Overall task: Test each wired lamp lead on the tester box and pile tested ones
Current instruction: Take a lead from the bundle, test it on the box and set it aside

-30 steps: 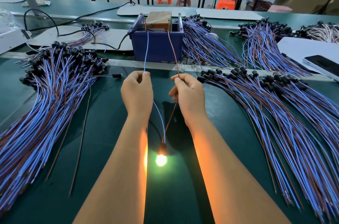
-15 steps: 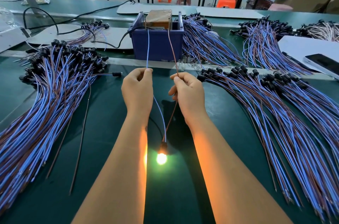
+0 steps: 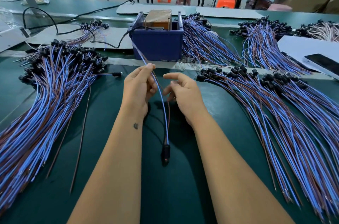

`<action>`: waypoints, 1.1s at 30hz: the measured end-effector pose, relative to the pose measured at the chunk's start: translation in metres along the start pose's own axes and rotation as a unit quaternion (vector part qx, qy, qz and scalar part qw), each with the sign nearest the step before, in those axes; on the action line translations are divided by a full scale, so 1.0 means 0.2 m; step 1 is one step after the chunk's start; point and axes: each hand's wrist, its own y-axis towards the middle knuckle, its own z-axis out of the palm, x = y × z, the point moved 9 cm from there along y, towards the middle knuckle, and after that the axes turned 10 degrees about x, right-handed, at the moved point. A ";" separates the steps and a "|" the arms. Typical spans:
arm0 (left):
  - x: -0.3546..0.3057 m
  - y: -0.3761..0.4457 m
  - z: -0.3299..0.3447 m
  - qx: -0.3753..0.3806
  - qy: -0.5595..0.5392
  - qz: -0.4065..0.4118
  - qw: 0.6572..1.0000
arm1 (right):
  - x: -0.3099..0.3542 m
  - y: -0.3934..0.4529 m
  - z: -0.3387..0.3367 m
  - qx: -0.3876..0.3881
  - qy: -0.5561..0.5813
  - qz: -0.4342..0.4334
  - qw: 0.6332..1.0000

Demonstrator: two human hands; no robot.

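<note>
Left of the grip, the big pile [image 3: 45, 106] lies closest to the left hand [image 3: 137, 90], which pinches both wires of the lamp lead [image 3: 162, 106]; its long axis runs toward the person, holder [image 3: 165, 152] unlit. Right hand [image 3: 183, 93] hangs loosely spread, holding nothing.

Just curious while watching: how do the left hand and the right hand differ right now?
The left hand pinches both wires of the lead, blue and brown, at its fingertips; the right hand holds nothing. The left hand's fingers curl round the wires; the right hand's fingers are loosely spread, beside the wires. Both hover over the green table, in front of the blue box.
</note>
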 end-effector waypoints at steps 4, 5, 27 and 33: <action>0.01 0.01 -0.03 -0.016 -0.047 0.001 0.999 | 0.03 0.00 0.07 0.068 -0.049 -0.018 0.996; 0.01 0.01 -0.03 -0.025 -0.051 0.002 0.998 | 0.04 -0.01 0.07 0.076 -0.029 -0.027 0.996; 0.14 -0.20 0.48 0.341 0.398 0.063 0.850 | -0.04 -0.11 -0.44 -0.273 -0.146 0.100 0.946; 0.15 -0.22 0.50 0.321 0.420 0.069 0.846 | 0.03 -0.12 -0.53 -0.233 -0.382 0.118 0.887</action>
